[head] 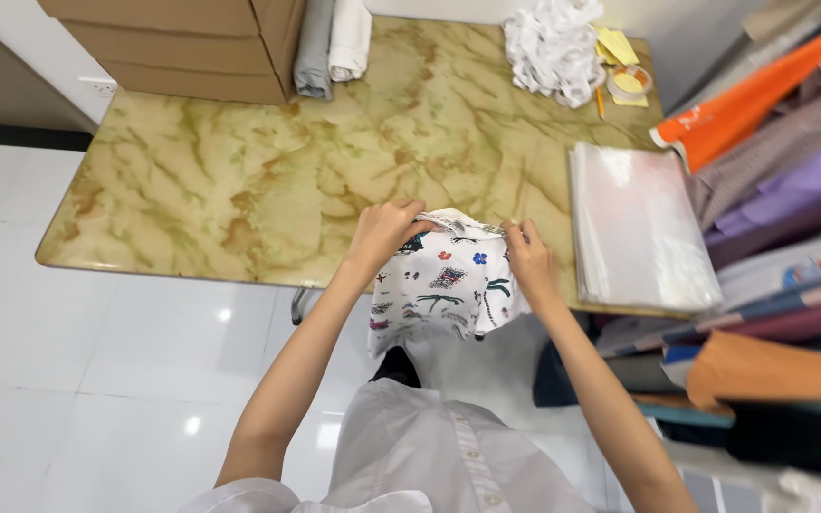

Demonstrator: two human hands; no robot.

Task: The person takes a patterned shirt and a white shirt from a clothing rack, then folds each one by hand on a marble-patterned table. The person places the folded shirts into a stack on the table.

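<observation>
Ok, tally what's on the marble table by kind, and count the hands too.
Hands: 2, left hand and right hand, both gripping the printed garment
Printed garment: 1
Stack of clear bags: 1
Cardboard boxes: 1 stack
Folded cloths: 2
White strip pile: 1
Tape roll: 1
Total: 9

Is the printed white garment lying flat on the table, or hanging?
Hanging: both hands, left hand and right hand, grip the garment at the marbled table edge.
</observation>
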